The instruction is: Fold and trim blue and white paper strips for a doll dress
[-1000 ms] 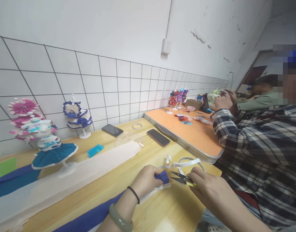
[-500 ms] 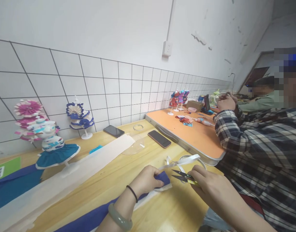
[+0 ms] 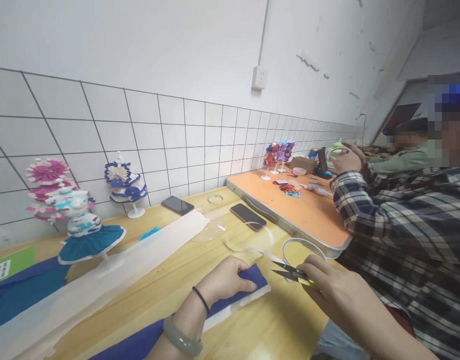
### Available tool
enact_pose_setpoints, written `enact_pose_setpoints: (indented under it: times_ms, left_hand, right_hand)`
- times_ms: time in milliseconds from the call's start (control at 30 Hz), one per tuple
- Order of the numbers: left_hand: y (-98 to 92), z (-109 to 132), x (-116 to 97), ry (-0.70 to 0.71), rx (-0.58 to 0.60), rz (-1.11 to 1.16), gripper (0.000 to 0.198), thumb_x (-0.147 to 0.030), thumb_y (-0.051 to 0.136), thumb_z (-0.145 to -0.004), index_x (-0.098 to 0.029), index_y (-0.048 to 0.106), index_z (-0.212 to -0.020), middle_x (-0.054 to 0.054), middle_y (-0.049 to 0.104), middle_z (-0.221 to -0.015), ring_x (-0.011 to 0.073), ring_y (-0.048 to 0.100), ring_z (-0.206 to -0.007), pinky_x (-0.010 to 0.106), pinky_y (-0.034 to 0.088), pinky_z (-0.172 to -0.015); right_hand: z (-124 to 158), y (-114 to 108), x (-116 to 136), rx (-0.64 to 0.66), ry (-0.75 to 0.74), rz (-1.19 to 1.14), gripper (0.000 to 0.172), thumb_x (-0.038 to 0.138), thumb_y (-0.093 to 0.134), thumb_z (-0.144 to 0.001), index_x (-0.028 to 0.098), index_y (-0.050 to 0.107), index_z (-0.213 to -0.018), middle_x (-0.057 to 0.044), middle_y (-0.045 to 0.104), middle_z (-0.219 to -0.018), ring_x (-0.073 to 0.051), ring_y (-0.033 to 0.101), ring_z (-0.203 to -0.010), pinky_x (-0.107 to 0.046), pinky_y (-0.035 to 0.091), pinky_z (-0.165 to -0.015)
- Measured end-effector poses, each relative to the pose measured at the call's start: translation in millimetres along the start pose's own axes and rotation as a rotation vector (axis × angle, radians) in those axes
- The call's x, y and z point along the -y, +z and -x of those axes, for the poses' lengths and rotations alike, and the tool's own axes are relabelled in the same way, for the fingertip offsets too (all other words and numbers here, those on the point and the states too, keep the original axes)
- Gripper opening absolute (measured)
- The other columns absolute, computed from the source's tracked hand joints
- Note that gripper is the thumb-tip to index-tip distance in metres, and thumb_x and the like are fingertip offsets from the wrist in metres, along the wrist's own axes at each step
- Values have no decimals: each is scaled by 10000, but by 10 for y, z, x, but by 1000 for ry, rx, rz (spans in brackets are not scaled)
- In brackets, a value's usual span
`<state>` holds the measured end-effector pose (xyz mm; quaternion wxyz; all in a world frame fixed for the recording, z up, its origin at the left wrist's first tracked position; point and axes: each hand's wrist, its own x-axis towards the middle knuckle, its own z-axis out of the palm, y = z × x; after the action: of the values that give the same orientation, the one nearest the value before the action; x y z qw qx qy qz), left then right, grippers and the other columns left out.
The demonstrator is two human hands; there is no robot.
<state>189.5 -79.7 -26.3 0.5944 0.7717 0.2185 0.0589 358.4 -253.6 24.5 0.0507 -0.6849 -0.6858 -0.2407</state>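
My left hand (image 3: 230, 280) is closed on a folded strip of dark blue and white crepe paper (image 3: 256, 280), the thumb pressing on top near its right end. The rest of the strip trails toward the lower left, partly hidden by my forearm. In my right hand (image 3: 327, 280) is a pair of small scissors (image 3: 288, 272) with dark blades and yellow on the handle. The blades stand apart, pointing left, just right of the strip's end. A thin white ribbon (image 3: 269, 237), blurred, curls above my hands beside a clear ring (image 3: 304, 241).
Small dress forms in paper dresses (image 3: 89, 240) stand along the tiled wall. A long pale strip (image 3: 140, 260) lies across the wooden table. Two phones (image 3: 248, 216) lie farther back. An orange table (image 3: 305, 205) adjoins on the right, where a person in plaid (image 3: 383, 205) sits.
The white ribbon has swung left and away from my right hand, uncovering the clear ring. My right hand with the scissors has moved slightly right. My left hand still grips the strip.
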Motion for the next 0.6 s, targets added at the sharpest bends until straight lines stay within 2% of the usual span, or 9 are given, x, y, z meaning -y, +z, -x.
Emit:
enact_pose_setpoints:
  times_ms: [133, 300, 467, 600]
  left_hand:
    - [-21, 30, -66, 21, 27, 29, 146, -287, 647, -622, -155, 654, -683, -37, 602, -641, 120, 506, -587, 233, 370, -563]
    - [-54, 95, -249, 59, 70, 71, 237, -316, 631, -660, -165, 677, -838, -3, 670, -837, 162, 574, -765, 264, 419, -703]
    - [-56, 136, -348, 64, 41, 48, 261, -339, 608, -684, -161, 661, -868, 23, 669, -894, 179, 576, -819, 284, 414, -733]
    - [-41, 146, -369, 63, -1, 32, 281, -345, 611, -685, -167, 632, -902, 31, 659, -922, 174, 570, -841, 279, 406, -744]
  right_hand:
    - [15, 11, -30, 8, 13, -24, 173, 120, 359, -782, 213, 504, -783, -24, 569, -709, -161, 587, -553, -237, 357, -434]
    - [35, 4, -135, 9, 62, -11, 195, 133, 368, -784, 203, 539, -845, -48, 592, -793, -161, 593, -569, -240, 410, -464]
    - [43, 33, -231, 40, 80, -101, 234, 135, 392, -785, 200, 579, -910, -63, 609, -855, -176, 613, -624, -258, 461, -509]
    - [21, 86, -295, 31, 90, -258, 235, 177, 408, -847, 234, 603, -964, -58, 637, -898, -166, 628, -665, -255, 488, -589]
